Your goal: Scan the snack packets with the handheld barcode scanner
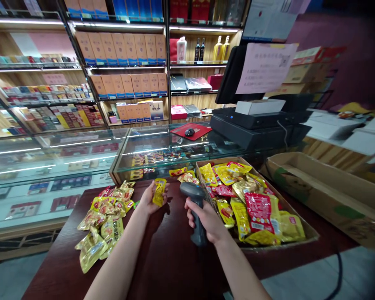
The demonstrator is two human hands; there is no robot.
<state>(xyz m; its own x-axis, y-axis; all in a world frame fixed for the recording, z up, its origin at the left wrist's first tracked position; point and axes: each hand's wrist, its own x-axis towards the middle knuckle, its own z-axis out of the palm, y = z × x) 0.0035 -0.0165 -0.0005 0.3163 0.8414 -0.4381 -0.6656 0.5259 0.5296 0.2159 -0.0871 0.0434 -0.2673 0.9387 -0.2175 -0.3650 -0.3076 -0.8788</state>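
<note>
My left hand point(149, 199) holds a small yellow snack packet point(159, 191) above the dark red-brown table point(162, 266). In my right hand point(206, 216) is a dark grey barcode scanner point(197, 208), gripped by its handle, its head level with the packet. Left of my left forearm lies a loose pile of yellow and gold snack packets point(104, 212). A shallow cardboard box point(312, 233) full of yellow, gold and red packets stands beside my right hand. Beyond the scanner, a few more packets point(187, 176) rest against the box's left side.
A glass display counter point(118, 146) runs behind the table, with a computer mouse point(189, 132) on a red pad point(203, 132). At the back right stands a black monitor point(229, 75) on a dark cash register unit point(237, 129). Another cardboard box point(325, 191) stands at the right.
</note>
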